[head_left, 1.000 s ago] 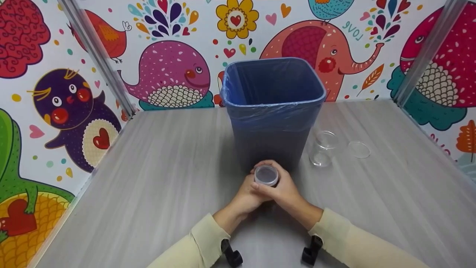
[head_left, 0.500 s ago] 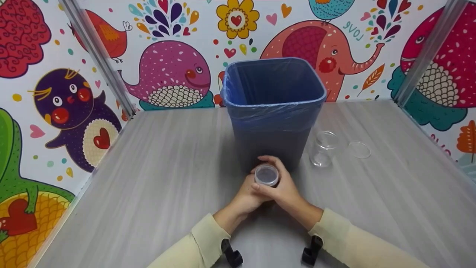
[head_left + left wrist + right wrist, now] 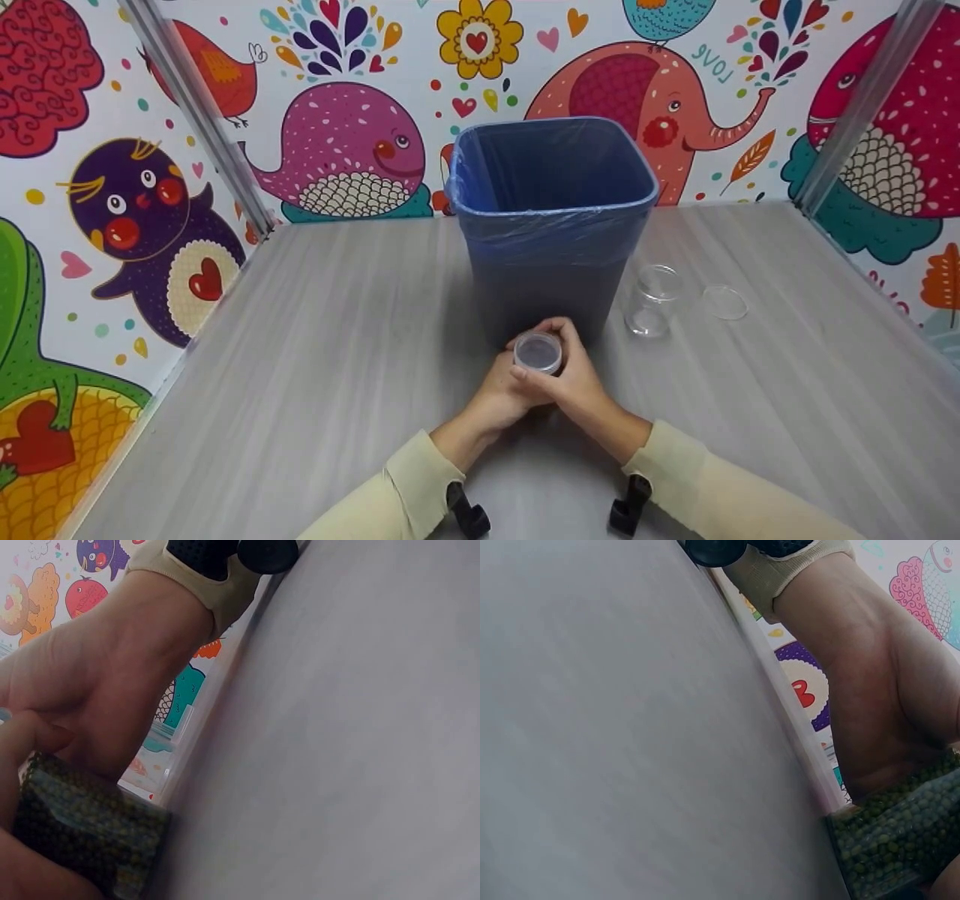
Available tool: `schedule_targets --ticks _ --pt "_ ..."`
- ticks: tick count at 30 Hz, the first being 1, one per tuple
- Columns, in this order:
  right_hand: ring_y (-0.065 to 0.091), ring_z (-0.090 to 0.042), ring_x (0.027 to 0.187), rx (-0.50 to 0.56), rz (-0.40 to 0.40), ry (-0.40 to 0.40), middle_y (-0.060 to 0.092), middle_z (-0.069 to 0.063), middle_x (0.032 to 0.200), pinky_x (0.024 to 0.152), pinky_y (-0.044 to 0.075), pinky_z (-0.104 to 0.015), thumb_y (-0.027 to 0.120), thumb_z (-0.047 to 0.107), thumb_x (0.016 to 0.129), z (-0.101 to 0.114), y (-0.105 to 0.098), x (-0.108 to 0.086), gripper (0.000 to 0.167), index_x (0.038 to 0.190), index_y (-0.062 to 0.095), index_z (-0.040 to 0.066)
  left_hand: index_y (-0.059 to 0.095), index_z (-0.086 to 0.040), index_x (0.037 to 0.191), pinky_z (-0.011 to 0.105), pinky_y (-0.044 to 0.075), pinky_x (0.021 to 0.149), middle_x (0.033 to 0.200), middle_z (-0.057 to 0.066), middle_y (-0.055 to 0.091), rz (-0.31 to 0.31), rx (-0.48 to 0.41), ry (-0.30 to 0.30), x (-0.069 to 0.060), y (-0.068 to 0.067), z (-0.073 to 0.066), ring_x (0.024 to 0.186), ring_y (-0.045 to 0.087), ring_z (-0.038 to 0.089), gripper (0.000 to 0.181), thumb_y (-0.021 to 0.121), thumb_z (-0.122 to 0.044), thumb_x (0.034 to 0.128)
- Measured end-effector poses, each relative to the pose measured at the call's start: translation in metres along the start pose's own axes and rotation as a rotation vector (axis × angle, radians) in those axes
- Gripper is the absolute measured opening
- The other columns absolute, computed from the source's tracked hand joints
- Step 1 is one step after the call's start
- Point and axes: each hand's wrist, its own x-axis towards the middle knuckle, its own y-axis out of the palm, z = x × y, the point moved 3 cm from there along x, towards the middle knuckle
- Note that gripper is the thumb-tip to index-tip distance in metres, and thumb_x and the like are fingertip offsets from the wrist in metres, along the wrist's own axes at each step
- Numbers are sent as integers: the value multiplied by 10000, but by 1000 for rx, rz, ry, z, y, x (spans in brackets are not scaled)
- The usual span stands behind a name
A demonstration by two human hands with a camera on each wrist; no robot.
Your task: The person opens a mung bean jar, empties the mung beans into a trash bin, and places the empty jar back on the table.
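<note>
Your right grip (image 3: pixel 574 382) and left grip (image 3: pixel 499 390) meet around a single small jar (image 3: pixel 538 354), both curled about it in a two-handed hold just in front of the bin (image 3: pixel 551 289). The jar sits between your palms, its round top facing up toward the head camera. Your right thumb (image 3: pixel 534 377) curves along the near side of that top, while the fingers (image 3: pixel 559 325) bend round the far side. The left lies lower, partly covered by the right, its fingers mostly hidden from above. Both wrist views show small green beans (image 3: pixel 889 844) through the jar's clear side, with the heel of the opposite hand close up against it. Whether the jar's base touches the counter (image 3: pixel 337 337), you cannot tell from these angles.

Beyond your hands, the bin stands tall and blue-grey, lined with a clear bag (image 3: pixel 555 232) folded over its edge. To its right, a tall glass-clear canister (image 3: pixel 649 311) stands upright, with a thin clear disc (image 3: pixel 724 302) flat beside it, both well apart from your hold. Cream sleeves (image 3: pixel 420 480) end at your wrists, each cuff bearing a black mount (image 3: pixel 628 506). Cartoon animals cover the walls (image 3: pixel 412 45) around you.
</note>
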Motion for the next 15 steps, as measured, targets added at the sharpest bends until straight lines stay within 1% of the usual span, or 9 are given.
schedule_targets --ticks 5,10,15 --pt "677 -228 1162 -12 10 11 723 -175 1194 1046 474 -262 852 29 840 0 0 -1 544 1240 489 -39 712 -11 1244 299 494 930 1115 32 740 11 -13 27 0 0 -1 983 626 121 499 860 -69 772" --pt "678 -233 1157 -36 20 5 723 -181 1186 1040 476 -266 854 34 843 0 0 0 527 1260 541 -45 714 -1 1220 287 496 931 1102 25 738 12 -22 28 0 0 0 979 627 109 480 859 -57 766" --pt "677 -225 1142 -81 30 3 725 -159 1183 1024 480 -267 858 66 848 0 -1 0 494 1270 616 -20 721 10 1180 284 495 917 1074 24 736 11 -23 27 0 0 0 955 621 100 426 852 -44 778"
